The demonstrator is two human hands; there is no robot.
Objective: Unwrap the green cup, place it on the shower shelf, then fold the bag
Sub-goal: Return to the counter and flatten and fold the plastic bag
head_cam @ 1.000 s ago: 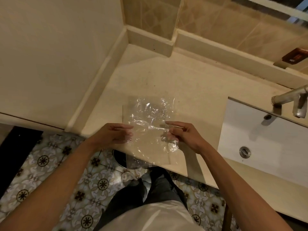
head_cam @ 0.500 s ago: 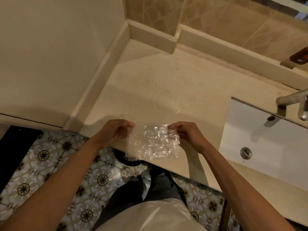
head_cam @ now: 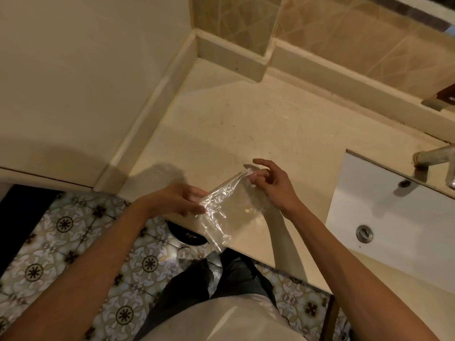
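From the head view, you are holding the clear, crinkled plastic bag (head_cam: 227, 207) above the near edge of the beige stone surface (head_cam: 246, 124), and it is now lying on a slant between your hands. Your left hand (head_cam: 177, 200) is clamped on the bag's lower left edge, thumb over fingers. Your right hand (head_cam: 273, 185) is pinching the upper right corner with thumb and forefinger while its other fingers are spreading loose.

Half a second ago you were holding the bag level and folded into a short band, one hand at each upper corner; a second ago it was spread flat and taller. Now your right hand is sitting farther out over the surface and your left lower, so the band is turning for what I judge to be the next fold. That suggests the folding step is well under way.

The green cup is not showing anywhere in this view, nor is the shower shelf, so I cannot tell where the cup is standing. The white sink basin (head_cam: 394, 217) is lying to your right, well apart from the bag.
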